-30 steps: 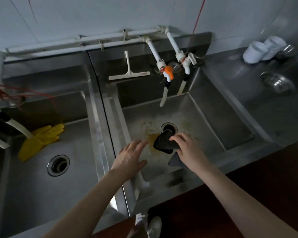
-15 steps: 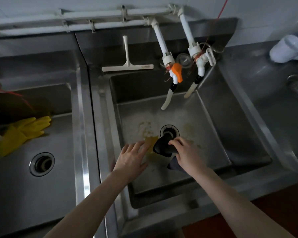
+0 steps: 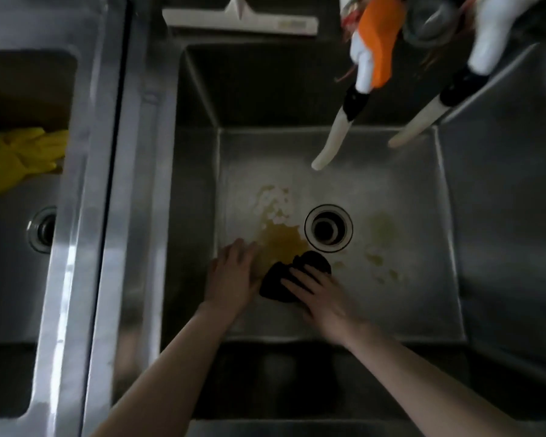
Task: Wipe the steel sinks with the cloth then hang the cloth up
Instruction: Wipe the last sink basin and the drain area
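The steel sink (image 3: 501, 234) fills most of the view, a deep basin whose floor lies under both hands. A second sink (image 3: 10, 279) sits well off to the left of the left fingers, past the steel divider (image 3: 85, 216), with a yellow rubber glove (image 3: 19, 156) lying in it.

Far beyond the fingertips, at the back ledge, a white squeegee (image 3: 240, 22) lies flat. Up and to the right of the right fingers hang 2 white taps (image 3: 338, 137), the nearer one with an orange handle (image 3: 380, 39).

The left hand (image 3: 232, 279) lies palm down on the sink floor, fingers (image 3: 237, 247) stretched out together and gripping nothing; its thumb side is just beside the cloth.

The right hand (image 3: 322, 296) presses flat on the dark cloth (image 3: 284, 279), fingers spread over its top rather than curled round it. The cloth is bunched on the sink floor, under and just ahead of the right fingers, between the 2 hands.

A brownish-yellow stain (image 3: 281, 241) spreads just beyond the left fingertips and touches the cloth's far edge. The round drain (image 3: 328, 228) lies just ahead of the right fingertips, near the cloth. Paler yellowish marks (image 3: 379, 234) lie to the right of the drain.
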The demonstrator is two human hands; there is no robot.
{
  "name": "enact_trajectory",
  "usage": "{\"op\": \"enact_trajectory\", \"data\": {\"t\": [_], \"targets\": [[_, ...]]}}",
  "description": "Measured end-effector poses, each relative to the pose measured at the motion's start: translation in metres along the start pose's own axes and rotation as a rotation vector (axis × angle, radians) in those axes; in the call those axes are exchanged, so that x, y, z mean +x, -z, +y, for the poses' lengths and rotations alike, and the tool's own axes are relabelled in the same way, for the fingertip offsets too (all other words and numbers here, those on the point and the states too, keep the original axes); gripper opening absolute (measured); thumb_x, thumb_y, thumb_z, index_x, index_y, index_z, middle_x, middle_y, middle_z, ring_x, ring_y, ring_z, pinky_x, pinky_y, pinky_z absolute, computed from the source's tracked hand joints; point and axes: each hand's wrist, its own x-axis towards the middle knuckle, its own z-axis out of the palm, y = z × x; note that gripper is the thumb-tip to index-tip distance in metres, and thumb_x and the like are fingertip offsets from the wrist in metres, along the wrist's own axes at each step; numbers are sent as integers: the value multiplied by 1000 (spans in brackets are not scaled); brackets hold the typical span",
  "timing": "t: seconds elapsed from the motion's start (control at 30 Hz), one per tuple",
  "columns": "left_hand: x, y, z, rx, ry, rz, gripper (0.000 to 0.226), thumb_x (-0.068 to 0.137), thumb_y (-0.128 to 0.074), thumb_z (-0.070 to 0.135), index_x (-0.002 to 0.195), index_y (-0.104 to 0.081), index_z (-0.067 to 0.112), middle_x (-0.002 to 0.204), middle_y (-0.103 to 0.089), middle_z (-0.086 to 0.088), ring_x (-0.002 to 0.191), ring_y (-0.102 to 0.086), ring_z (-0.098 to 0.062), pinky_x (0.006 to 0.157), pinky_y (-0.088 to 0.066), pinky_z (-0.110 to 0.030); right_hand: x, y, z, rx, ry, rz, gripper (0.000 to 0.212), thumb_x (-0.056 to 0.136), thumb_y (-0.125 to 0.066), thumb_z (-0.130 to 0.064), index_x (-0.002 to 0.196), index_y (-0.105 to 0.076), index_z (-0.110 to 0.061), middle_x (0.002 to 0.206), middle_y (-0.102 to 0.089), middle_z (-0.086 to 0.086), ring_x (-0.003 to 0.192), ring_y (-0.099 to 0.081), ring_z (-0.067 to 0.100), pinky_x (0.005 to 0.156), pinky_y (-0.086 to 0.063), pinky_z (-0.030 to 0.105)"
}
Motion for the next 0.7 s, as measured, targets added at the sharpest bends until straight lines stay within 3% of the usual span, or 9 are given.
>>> {"op": "enact_trajectory", "data": {"t": [0.07, 0.13, 0.27, 0.33, 0.43, 0.5, 0.57, 0.7], "targets": [[-8, -17, -5, 17, 49, -28, 80, 85, -61, 38, 149, -16, 27, 156, -15, -8, 143, -16, -30, 111, -32, -47, 2, -21, 7, -76, 20, -58, 61, 85, -52, -49, 142, -35, -36, 152, -35, -2, 138, -34, 27, 105, -32, 56], [-15, -30, -8, 19, 83, -23, 85, 81, -65, 39, 150, -16, 28, 158, -13, -8, 143, -16, -33, 109, -34, -47, 6, -40, 11, -80, 79, -55, 52, 90, -38, -52, 141, -36, -40, 154, -30, -4, 140, -30, 26, 110, -25, 58], [-17, -51, -19, 31, 120, 5, 86, 77, -70, 40, 148, -23, 25, 156, -19, -15, 141, -21, -36, 103, -41, -48, 10, -60, 11, -172, 370, -18, 50, 94, -37, -46, 144, -31, -43, 156, -25, -8, 142, -27, 22, 111, -17, 54], [-15, -53, -20, 4, 131, 34, 81, 80, -67, 41, 147, -26, 24, 155, -20, -17, 141, -22, -37, 104, -41, -47, 17, -60, 12, -179, 416, 27, 51, 96, -36, -45, 146, -26, -42, 156, -25, -8, 143, -25, 23, 113, -19, 55], [-9, -54, -20, -9, 200, -21, 75, 91, -49, 49, 150, -7, 30, 158, -1, -14, 145, -6, -33, 110, -30, -41, 26, -65, 17, -172, 398, 78, 52, 97, -38, -47, 147, -24, -43, 158, -19, -7, 145, -16, 29, 110, -19, 57], [-5, -54, -21, 6, 212, -28, 74, 92, -44, 50, 150, -2, 31, 159, 2, -14, 145, -3, -31, 109, -31, -39, 32, -70, 22, -195, 415, 108, 53, 96, -40, -48, 146, -24, -44, 158, -19, -7, 145, -16, 28, 110, -20, 53], [-4, -55, -20, 14, 212, -11, 73, 93, -44, 48, 150, -4, 30, 159, 0, -14, 145, -5, -31, 107, -33, -39, 41, -70, 23, -204, 377, 145, 53, 96, -40, -47, 146, -24, -43, 158, -20, -5, 145, -19, 27, 111, -21, 51], [1, -55, -10, -12, 230, 52, 71, 90, -51, 41, 150, -16, 25, 157, -13, -17, 143, -15, -35, 106, -35, -42, 72, -60, 17, -103, 77, 233, 50, 96, -36, -45, 145, -29, -41, 156, -26, 0, 143, -22, 28, 108, -29, 55]]}}
